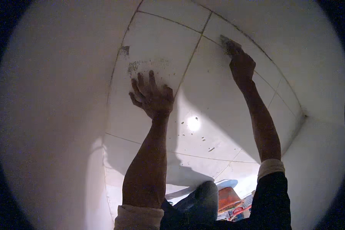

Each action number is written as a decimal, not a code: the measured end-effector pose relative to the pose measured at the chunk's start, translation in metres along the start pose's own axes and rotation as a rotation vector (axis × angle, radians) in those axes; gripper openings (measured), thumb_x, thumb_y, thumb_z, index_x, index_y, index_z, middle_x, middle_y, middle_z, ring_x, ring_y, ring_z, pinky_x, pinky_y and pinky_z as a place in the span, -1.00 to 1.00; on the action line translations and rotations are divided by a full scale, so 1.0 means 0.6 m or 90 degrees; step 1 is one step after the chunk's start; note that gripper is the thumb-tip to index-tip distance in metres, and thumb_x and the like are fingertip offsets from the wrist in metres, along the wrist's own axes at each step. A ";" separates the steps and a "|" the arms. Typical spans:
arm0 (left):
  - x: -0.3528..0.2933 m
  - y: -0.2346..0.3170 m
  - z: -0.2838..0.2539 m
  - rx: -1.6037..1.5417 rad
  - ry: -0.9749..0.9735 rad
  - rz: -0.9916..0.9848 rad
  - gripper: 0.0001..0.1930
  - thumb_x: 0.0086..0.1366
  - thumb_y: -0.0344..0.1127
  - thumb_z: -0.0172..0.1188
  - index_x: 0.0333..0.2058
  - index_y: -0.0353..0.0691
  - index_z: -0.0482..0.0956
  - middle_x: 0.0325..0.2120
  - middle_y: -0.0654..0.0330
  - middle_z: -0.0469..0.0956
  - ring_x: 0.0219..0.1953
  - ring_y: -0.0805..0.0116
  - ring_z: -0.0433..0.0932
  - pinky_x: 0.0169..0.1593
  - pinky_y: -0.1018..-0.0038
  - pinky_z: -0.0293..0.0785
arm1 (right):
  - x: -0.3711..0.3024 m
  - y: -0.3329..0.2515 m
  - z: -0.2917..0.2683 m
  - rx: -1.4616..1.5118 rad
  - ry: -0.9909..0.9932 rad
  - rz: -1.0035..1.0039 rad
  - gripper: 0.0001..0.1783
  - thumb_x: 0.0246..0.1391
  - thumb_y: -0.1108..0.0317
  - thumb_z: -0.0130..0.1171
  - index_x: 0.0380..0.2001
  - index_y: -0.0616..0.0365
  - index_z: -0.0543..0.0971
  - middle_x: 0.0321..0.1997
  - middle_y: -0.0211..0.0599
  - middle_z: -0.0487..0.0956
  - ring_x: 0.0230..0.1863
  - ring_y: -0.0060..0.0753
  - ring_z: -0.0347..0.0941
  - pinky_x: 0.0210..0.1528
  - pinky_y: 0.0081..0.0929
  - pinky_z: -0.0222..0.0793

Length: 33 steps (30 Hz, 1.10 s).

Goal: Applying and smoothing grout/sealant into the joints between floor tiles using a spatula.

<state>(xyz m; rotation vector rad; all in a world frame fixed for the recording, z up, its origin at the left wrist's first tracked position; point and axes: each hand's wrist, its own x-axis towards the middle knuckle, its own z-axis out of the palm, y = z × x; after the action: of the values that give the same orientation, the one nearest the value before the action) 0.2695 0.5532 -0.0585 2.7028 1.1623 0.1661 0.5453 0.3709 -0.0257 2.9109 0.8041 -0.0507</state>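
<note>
Dark crumbs (211,149) dot white tiles (161,38); our left hand (154,97) splays; our right hand (242,66) grips a flat grey scraper (228,44) jutting past its fingers.

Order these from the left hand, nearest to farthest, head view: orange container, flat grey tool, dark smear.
From the left hand:
1. Dark smear: just above the hand in the picture.
2. Flat grey tool: upper right, in the right hand.
3. Orange container: near the bottom edge, right of centre.
</note>
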 end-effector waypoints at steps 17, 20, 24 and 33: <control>0.000 0.001 0.002 0.000 0.033 0.009 -0.34 0.28 0.09 -0.01 0.33 0.05 0.28 0.40 0.02 0.06 0.45 -0.11 -0.03 0.36 -0.26 -0.17 | -0.017 0.044 -0.008 0.092 0.195 -0.083 -0.53 0.04 0.45 0.06 0.02 -0.24 0.63 -0.08 -0.30 0.69 -0.22 -0.11 0.65 -0.21 -0.18 0.55; 0.000 0.002 -0.001 -0.003 0.029 0.007 -0.34 0.28 0.09 -0.01 0.33 0.05 0.28 0.39 0.02 0.08 0.45 -0.11 -0.03 0.36 -0.27 -0.17 | -0.013 0.030 -0.017 0.078 0.175 -0.101 -0.54 0.03 0.44 0.07 0.01 -0.21 0.63 -0.08 -0.30 0.69 -0.21 -0.09 0.64 -0.21 -0.18 0.55; 0.002 0.005 -0.005 0.012 0.002 -0.013 -0.33 0.33 0.12 0.00 0.35 0.01 0.26 0.42 0.06 0.08 0.46 -0.04 -0.03 0.38 -0.19 -0.23 | -0.019 -0.021 -0.026 0.071 0.063 -0.076 -0.42 -0.07 0.54 0.06 0.05 -0.22 0.60 0.01 -0.29 0.65 -0.18 -0.10 0.64 -0.15 -0.18 0.55; 0.007 0.006 -0.010 0.017 -0.002 0.004 -0.33 0.27 0.05 0.04 0.34 0.05 0.25 0.41 0.03 0.05 0.44 -0.12 -0.03 0.37 -0.27 -0.17 | -0.004 -0.197 -0.035 0.278 0.202 -0.171 -0.47 -0.02 0.47 0.09 0.11 0.06 0.52 0.11 -0.09 0.57 0.00 0.01 0.56 0.06 -0.08 0.48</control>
<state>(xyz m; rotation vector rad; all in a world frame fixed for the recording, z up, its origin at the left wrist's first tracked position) 0.2739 0.5546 -0.0520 2.7293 1.1628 0.1476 0.4825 0.4727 -0.0172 3.2347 1.3907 0.2475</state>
